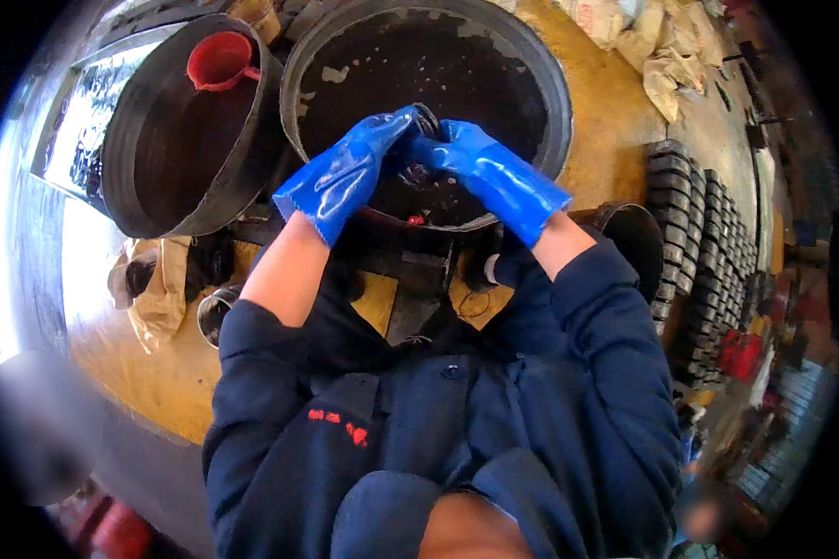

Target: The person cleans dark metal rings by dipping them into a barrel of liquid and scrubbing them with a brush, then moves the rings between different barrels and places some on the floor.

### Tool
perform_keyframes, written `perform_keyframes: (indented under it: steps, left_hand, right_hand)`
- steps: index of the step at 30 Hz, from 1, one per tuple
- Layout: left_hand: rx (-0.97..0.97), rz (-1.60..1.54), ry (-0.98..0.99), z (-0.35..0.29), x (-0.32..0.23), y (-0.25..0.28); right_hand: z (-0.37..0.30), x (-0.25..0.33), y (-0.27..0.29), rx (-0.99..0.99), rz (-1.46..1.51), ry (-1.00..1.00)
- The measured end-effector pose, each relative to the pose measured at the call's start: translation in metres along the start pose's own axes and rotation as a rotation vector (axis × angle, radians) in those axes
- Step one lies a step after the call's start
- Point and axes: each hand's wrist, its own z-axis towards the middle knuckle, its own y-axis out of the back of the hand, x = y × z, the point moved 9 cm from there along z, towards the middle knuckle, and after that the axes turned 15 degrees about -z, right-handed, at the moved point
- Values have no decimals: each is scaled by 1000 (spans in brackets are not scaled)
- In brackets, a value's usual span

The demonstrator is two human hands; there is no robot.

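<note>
Both of my hands wear shiny blue rubber gloves and meet over a wide dark tub [292, 102] of dark liquid. My left hand [382, 135] closes on a small dark rounded piece [426, 119], which looks black and wet. From the other side my right hand [466, 147] grips the same piece, its fingers curled inward. The gloves cover most of the piece, so its full shape is hidden. Just below the hands, small pale bubbles or glints show on the liquid. A small red thing [416, 220] sits at the tub's near rim.
Left of the tub stands another dark tub [135, 168], with a red dipper [220, 60] inside it at the far rim. A brown bag [161, 289] lies nearer. At right are a dark bucket [639, 240] and stacked dark blocks [669, 191]. Crumpled paper bags [667, 70] lie far right.
</note>
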Motion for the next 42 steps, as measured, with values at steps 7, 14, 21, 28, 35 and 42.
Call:
perform_keyframes:
  steps: [7, 14, 21, 28, 35, 42]
  left_hand:
    - [-3, -223, -142, 7, 17, 28]
    - [-164, -392, -110, 34, 30, 60]
    - [-147, -647, -118, 73, 44, 74]
    - [-54, -692, -108, 66, 34, 60]
    - [-220, -738, -45, 83, 44, 68]
    - [-193, -636, 90, 93, 67, 73]
  right_hand:
    - [7, 47, -43, -268, -1130, 13]
    - [-15, 78, -51, -283, -1156, 379]
    - [-1, 11, 47, -307, -364, 155]
    - [2, 42, 26, 41, -366, -13]
    - [3, 8, 59, -171, -165, -97]
    - [49, -110, 91, -76, -799, -221]
